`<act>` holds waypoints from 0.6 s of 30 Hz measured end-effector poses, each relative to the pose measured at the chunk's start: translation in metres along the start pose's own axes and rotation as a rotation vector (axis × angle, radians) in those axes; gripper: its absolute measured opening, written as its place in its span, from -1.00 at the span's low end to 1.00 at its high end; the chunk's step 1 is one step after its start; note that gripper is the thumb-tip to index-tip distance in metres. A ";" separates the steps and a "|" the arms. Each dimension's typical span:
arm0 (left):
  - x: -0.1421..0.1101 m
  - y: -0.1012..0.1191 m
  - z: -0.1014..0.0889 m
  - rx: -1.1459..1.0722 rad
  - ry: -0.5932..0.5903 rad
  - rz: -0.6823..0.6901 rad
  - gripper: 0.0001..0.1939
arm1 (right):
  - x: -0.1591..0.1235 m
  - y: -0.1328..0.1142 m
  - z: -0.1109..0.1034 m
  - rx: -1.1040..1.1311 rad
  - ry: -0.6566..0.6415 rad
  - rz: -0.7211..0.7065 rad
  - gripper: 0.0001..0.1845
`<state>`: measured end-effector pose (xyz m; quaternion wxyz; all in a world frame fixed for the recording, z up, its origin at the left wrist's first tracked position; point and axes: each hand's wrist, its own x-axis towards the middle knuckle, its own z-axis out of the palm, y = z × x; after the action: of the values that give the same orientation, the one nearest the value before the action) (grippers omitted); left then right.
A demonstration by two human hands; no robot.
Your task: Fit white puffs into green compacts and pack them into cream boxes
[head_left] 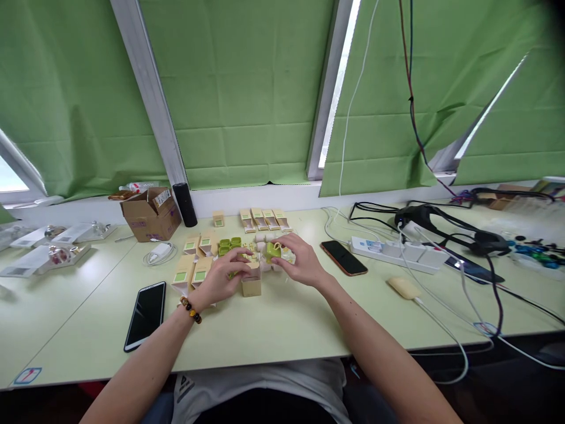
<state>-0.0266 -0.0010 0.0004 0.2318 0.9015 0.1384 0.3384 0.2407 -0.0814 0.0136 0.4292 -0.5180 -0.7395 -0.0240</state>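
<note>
My right hand (302, 259) pinches a small lime-green and clear item (273, 251) with a yellow loop on top; its exact kind is too small to tell. It is held just above and right of a small open cardboard box (251, 287). My left hand (223, 274), with a beaded bracelet at the wrist, has its fingers bent around the upper left side of that box. Behind the hands lie green square pieces (229, 244) and whitish rounded pieces (263, 238), partly hidden by my fingers. Several small open boxes (183, 272) with green labels stand left of my left hand.
A row of small boxes (265, 219) stands at the back. A white-edged phone (145, 315) lies front left, another phone (344, 258) on the right. A power strip (399, 253), cables and a headset (450, 227) occupy the right; a carton (150, 215) and black cylinder (185, 205) stand back left.
</note>
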 end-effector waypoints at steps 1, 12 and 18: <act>0.000 -0.002 0.001 -0.007 0.001 0.005 -0.72 | 0.000 0.000 0.001 0.061 0.048 0.009 -0.65; 0.001 -0.005 0.004 0.064 -0.032 -0.061 -0.46 | -0.007 -0.018 0.024 0.515 0.191 0.079 -0.60; 0.004 -0.008 0.004 -0.120 -0.041 -0.082 -0.51 | -0.013 -0.030 0.040 0.514 0.062 0.053 -0.59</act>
<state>-0.0216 0.0060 -0.0042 0.3020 0.8863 0.1500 0.3176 0.1934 -0.0857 -0.0079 0.5695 -0.4104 -0.6940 0.1601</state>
